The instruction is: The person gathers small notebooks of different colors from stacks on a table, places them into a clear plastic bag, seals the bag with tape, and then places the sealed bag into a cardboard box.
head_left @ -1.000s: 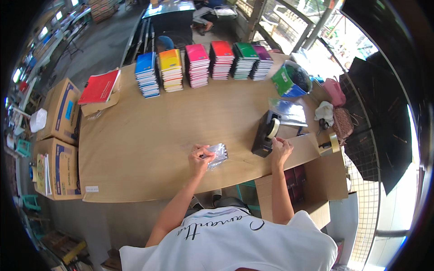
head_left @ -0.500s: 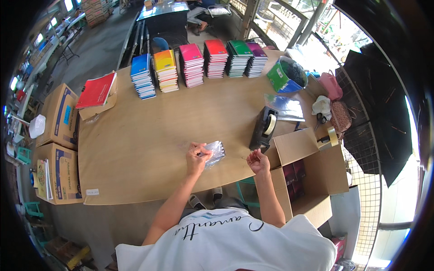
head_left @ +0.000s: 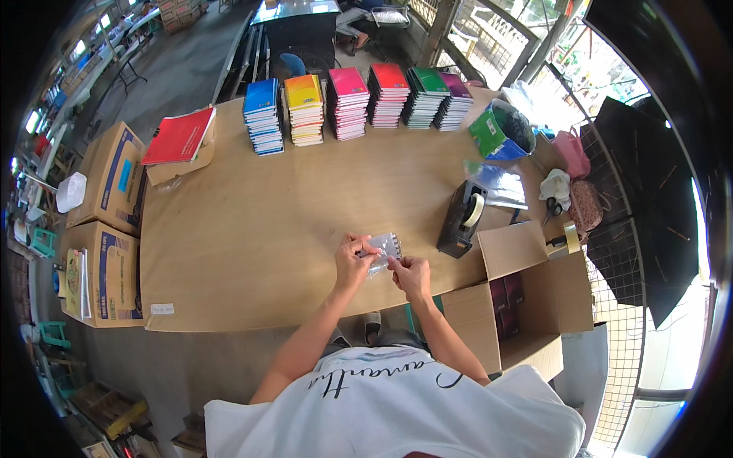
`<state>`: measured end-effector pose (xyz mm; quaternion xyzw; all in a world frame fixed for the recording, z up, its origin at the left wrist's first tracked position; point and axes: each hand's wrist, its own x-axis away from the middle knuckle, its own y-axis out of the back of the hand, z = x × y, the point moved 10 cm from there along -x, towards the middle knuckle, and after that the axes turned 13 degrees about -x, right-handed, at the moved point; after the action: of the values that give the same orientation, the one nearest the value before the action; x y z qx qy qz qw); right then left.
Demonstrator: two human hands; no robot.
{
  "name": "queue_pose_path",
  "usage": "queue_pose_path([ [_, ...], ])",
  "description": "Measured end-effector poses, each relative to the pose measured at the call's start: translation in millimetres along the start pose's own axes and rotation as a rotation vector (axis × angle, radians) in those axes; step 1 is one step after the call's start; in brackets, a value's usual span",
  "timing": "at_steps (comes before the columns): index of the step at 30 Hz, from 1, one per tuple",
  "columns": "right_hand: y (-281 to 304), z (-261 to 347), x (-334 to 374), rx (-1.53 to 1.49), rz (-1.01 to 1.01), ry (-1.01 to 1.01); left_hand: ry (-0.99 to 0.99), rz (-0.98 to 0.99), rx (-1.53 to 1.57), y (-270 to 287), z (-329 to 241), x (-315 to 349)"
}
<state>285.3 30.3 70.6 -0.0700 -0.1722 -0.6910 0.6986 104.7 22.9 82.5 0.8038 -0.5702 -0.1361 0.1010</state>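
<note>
A small spiral-bound notebook [head_left: 390, 244] in a clear plastic wrapper lies at the near middle of the table, its coil along the right side. My left hand [head_left: 353, 262] is closed over the wrapper's left part, thumb and fingers pinched on it. My right hand [head_left: 413, 277] is at the notebook's lower right, finger and thumb pressed together at the plastic; whatever they pinch is too small to make out. To the right stands a black tape dispenser [head_left: 463, 217] with a roll of clear tape.
Stacks of coloured notebooks [head_left: 349, 103] line the far edge. An open carton [head_left: 574, 294] with dark packs inside stands at the right, near scissors [head_left: 553, 208] and a blue-green bin [head_left: 496, 133]. A red notebook [head_left: 179, 137] and cartons [head_left: 108, 179] are at the left.
My right hand has moved left from the tape dispenser's front to the wrapped notebook. My left hand stays on the wrapper. The whole view has shifted slightly.
</note>
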Motion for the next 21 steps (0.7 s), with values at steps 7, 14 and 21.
queue_pose_path([
  [7, -30, -78, -9, 0.037, 0.132, 0.132, -0.437, 0.145, -0.452, 11, -79, -14],
  [14, -87, -59, 15, -1.353, 0.451, -0.171, -0.04, 0.442, 0.013, 8, -58, -9],
  [21, -48, 46, -12, -0.08, 0.503, 0.535, -0.144, 0.172, -0.075, 0, 67, 16],
])
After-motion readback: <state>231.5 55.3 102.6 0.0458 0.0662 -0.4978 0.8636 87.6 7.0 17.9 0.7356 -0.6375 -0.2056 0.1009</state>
